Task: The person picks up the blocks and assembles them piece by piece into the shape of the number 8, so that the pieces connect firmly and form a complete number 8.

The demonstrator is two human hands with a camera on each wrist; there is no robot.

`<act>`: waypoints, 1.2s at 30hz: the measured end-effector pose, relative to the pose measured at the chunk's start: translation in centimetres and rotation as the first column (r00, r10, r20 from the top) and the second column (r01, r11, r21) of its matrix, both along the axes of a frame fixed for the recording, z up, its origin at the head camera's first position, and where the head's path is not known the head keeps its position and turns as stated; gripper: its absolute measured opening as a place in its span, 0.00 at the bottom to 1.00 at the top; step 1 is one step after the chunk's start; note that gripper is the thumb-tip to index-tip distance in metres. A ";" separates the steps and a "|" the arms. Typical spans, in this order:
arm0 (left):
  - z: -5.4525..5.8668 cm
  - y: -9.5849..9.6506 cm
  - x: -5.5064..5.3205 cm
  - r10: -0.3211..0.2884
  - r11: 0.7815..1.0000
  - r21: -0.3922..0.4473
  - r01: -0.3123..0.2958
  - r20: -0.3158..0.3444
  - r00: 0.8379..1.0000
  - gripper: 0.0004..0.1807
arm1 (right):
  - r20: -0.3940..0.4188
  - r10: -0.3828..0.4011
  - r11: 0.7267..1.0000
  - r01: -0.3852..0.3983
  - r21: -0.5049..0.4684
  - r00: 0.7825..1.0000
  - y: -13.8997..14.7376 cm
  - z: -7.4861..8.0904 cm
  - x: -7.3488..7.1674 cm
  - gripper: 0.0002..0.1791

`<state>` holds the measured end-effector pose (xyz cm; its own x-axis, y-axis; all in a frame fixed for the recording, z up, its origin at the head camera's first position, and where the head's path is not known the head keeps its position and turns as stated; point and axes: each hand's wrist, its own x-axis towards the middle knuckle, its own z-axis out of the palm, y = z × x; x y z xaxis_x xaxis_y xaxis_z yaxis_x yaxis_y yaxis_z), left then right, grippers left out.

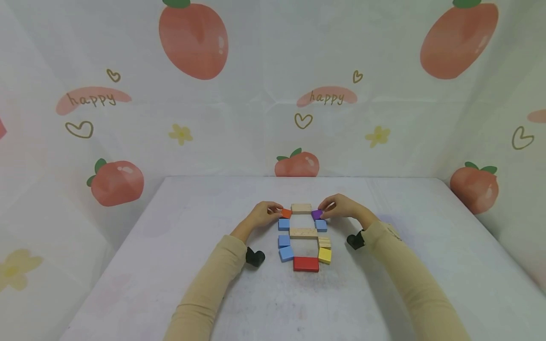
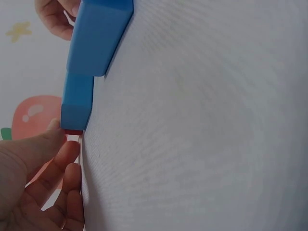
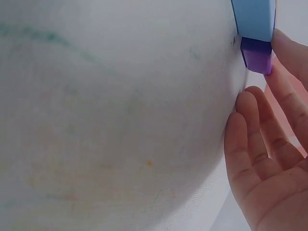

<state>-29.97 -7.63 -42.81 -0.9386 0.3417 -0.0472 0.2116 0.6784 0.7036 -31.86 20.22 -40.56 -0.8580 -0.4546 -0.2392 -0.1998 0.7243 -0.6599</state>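
My left hand [image 1: 263,214] pinches an orange-red block [image 1: 286,213] between thumb and fingers at the upper left corner of a flat layout of blocks. At the opposite corner my right hand [image 1: 340,206] pinches a purple block [image 1: 316,215]. Between these two lies a plain wooden block [image 1: 301,208]. A blue block [image 1: 284,224] sits just below the orange-red one, and another blue block [image 1: 321,225] below the purple one. In the left wrist view, blue blocks [image 2: 98,38] mostly hide the orange-red block. The right wrist view shows the purple block [image 3: 257,57] with thumb and index finger at its side.
A long wooden block [image 1: 303,233] crosses the layout's middle. Lower down are two blue blocks on the left, a striped wooden block [image 1: 324,242] and a yellow block [image 1: 325,255] on the right, and a red block [image 1: 305,264] at the bottom. Printed cloth hangs behind the white table [image 1: 192,199].
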 end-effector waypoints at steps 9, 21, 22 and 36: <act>0.1 0.0 0.0 0.008 1.000 0.014 -0.009 0.024 1.000 0.15 | -0.001 -0.008 1.000 0.008 0.000 1.000 -0.1 0.1 0.2 0.18; -0.1 0.0 -0.3 0.007 1.000 0.010 -0.008 0.030 1.000 0.15 | -0.011 0.007 1.000 -0.006 0.014 1.000 -0.4 0.0 -0.6 0.18; -0.1 -0.1 -0.3 0.003 1.000 0.007 -0.003 0.023 1.000 0.15 | -0.022 0.016 1.000 -0.015 0.017 1.000 -0.6 0.1 -0.7 0.18; -0.3 -0.1 -0.4 0.005 1.000 0.003 -0.005 0.017 1.000 0.15 | -0.097 0.026 0.999 -0.022 0.048 0.995 -3.4 0.5 -1.4 0.17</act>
